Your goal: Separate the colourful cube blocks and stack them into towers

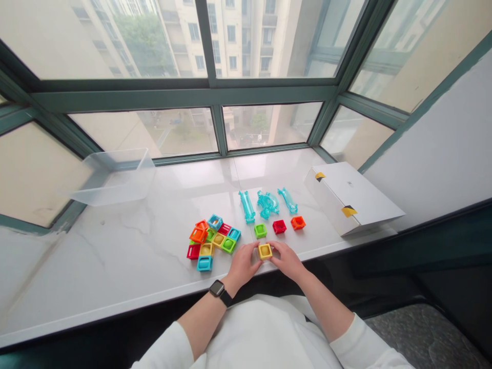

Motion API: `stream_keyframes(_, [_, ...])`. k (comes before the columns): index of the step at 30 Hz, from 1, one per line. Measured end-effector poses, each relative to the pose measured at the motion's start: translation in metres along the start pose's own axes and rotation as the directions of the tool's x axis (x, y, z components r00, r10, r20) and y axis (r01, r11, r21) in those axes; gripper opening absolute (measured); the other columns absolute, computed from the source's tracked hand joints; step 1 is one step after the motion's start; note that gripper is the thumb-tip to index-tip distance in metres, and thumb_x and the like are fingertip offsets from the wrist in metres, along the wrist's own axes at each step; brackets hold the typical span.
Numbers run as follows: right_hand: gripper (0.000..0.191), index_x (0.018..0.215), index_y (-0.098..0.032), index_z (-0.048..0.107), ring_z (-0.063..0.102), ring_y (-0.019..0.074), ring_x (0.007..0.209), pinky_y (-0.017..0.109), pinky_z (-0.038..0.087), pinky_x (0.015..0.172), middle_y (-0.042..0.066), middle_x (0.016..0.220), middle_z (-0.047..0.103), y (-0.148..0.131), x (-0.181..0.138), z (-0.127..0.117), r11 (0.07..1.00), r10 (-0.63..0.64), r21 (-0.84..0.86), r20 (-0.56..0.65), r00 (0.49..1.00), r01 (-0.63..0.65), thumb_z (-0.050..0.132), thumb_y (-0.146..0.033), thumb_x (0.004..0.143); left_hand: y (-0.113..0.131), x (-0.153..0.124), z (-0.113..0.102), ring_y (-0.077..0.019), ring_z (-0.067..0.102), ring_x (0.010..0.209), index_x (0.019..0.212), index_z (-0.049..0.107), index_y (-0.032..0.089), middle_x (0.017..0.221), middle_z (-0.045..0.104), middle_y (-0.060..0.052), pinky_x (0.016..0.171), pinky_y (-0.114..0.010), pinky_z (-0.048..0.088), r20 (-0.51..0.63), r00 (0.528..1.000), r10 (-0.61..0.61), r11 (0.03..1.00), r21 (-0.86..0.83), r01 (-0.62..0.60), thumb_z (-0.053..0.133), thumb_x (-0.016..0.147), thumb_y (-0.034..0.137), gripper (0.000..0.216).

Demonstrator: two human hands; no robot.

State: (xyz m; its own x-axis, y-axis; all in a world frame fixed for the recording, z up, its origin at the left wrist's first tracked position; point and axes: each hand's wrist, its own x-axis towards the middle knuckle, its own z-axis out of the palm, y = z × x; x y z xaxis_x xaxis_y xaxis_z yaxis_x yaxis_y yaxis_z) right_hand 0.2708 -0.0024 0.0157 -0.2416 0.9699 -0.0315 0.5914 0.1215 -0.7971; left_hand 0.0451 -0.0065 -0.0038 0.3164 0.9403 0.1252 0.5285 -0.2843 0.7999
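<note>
Between my left hand (pixel 244 262) and my right hand (pixel 287 260) is a yellow toy block (pixel 265 251), gripped by the fingers of both at the front edge of the sill. Just beyond it sit a green block (pixel 260 230), a red block (pixel 279 226) and an orange block (pixel 298 222) in a row. Behind that row lie clear turquoise track pieces, a straight one (pixel 246 207), a curved bunch (pixel 268 204) and another straight one (pixel 288 200). To the left of my left hand, several coloured blocks (pixel 219 240) are heaped together.
A clear plastic bin (pixel 115 192) stands at the back left of the white marbled sill (pixel 126 246). At the right is a white box (pixel 353 195) with yellow-and-black tabs. Green-framed windows (pixel 192 101) enclose the back and sides.
</note>
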Motion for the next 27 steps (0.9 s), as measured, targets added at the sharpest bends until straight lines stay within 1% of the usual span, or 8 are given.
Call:
stream_keyframes(5, [0.056,0.137,-0.025,0.067,0.071,0.0277,0.114,0.052,0.055,0.107,0.009,0.133,0.073,0.001,0.001,-0.003,1.000,-0.012,0.005,0.019,1.000,0.011,0.073,-0.017,0.082,0.004,0.002,-0.003,-0.0325,0.067,0.115,0.133,0.067,0.026,0.127,0.075,-0.010,0.102,-0.050,0.053,0.014,1.000,0.019,0.999,0.027,-0.019,0.077,0.087,0.029,0.047])
stream_keyframes(12, [0.071,0.147,-0.024,0.060,0.069,0.0257,0.118,0.050,0.054,0.111,0.011,0.143,0.067,0.001,-0.001,-0.009,0.998,-0.063,0.002,0.069,0.996,0.063,0.063,-0.006,0.078,0.000,0.002,-0.002,-0.0317,0.067,0.115,0.134,0.066,0.026,0.128,0.075,-0.010,0.102,-0.049,0.054,0.014,1.000,0.020,0.999,0.027,-0.021,0.078,0.085,0.026,0.051])
stream_keyframes(18, [0.072,0.146,-0.023,0.060,0.067,0.0260,0.124,0.051,0.051,0.115,0.011,0.143,0.067,0.005,-0.001,-0.008,0.998,-0.060,-0.019,0.075,0.995,0.062,0.057,-0.004,0.077,-0.003,0.002,0.001,-0.0295,0.068,0.111,0.137,0.064,0.023,0.127,0.074,-0.010,0.099,-0.047,0.056,-0.004,1.000,0.020,0.998,0.063,-0.020,0.078,0.085,0.024,0.053])
stream_keyframes(20, [0.073,0.145,-0.023,0.061,0.069,0.0245,0.120,0.049,0.052,0.113,0.011,0.142,0.067,0.005,-0.001,-0.009,0.998,-0.053,-0.014,0.062,0.997,0.054,0.054,-0.003,0.075,-0.004,0.002,0.002,-0.0282,0.069,0.108,0.137,0.063,0.023,0.126,0.075,-0.010,0.097,-0.045,0.056,-0.010,1.000,0.022,0.997,0.077,-0.021,0.078,0.084,0.022,0.055])
stream_keyframes(22, [0.068,0.141,-0.024,0.064,0.072,0.0224,0.110,0.047,0.056,0.108,0.010,0.138,0.069,0.003,0.001,-0.012,0.999,-0.047,-0.010,0.020,0.999,0.047,0.050,-0.003,0.077,-0.004,0.002,0.002,-0.0275,0.069,0.106,0.138,0.063,0.023,0.124,0.075,-0.009,0.095,-0.044,0.057,-0.016,0.999,0.028,0.996,0.087,-0.026,0.079,0.084,0.022,0.056])
stream_keyframes(24, [0.057,0.135,-0.024,0.067,0.073,0.0218,0.104,0.045,0.059,0.102,0.009,0.131,0.072,-0.003,0.004,-0.017,0.998,-0.063,-0.019,-0.058,0.996,0.062,0.047,-0.006,0.085,-0.003,0.002,0.001,-0.0270,0.069,0.105,0.137,0.064,0.023,0.121,0.075,-0.009,0.093,-0.042,0.057,-0.020,0.999,0.031,0.995,0.092,-0.030,0.080,0.084,0.021,0.056])
stream_keyframes(25, [0.050,0.133,-0.023,0.068,0.073,0.0225,0.107,0.045,0.059,0.103,0.009,0.129,0.072,-0.006,0.007,-0.019,0.996,-0.087,-0.031,-0.100,0.991,0.085,0.046,-0.009,0.090,-0.003,0.002,0.001,-0.0267,0.068,0.104,0.137,0.064,0.023,0.121,0.075,-0.009,0.092,-0.042,0.057,-0.019,0.999,0.034,0.995,0.092,-0.032,0.080,0.084,0.021,0.056])
stream_keyframes(27, [0.040,0.132,-0.024,0.070,0.070,0.0251,0.119,0.047,0.055,0.109,0.010,0.130,0.072,-0.014,0.014,-0.020,0.986,-0.156,-0.076,-0.151,0.976,0.146,0.046,-0.019,0.100,-0.003,0.002,0.001,-0.0261,0.068,0.101,0.136,0.064,0.023,0.120,0.075,-0.009,0.090,-0.041,0.057,-0.018,0.999,0.037,0.995,0.095,-0.035,0.080,0.083,0.021,0.055])
